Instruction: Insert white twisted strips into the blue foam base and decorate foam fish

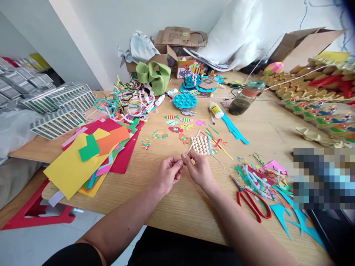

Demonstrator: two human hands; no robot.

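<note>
Just in front of me, my left hand (170,173) and my right hand (199,168) meet fingertip to fingertip above the table. Both are closed in a pinch around the lower end of a pale thin stick (194,141), which slants up and away to the right. That lower end is hidden by my fingers. Right behind my right hand lies a patch of small cream folded pieces in rows (202,145), with a light blue row at its right edge. Several colourful paper fish (175,129) and narrow paper strips (219,142) lie beyond.
Coloured paper sheets (72,162) are piled at left, below tangled pipe cleaners (124,99). Red-handled scissors (253,203) lie by paper scraps (260,177) at right. A glue bottle (216,110), a blue scalloped piece (185,100) and a jar of dark liquid (246,98) stand farther back.
</note>
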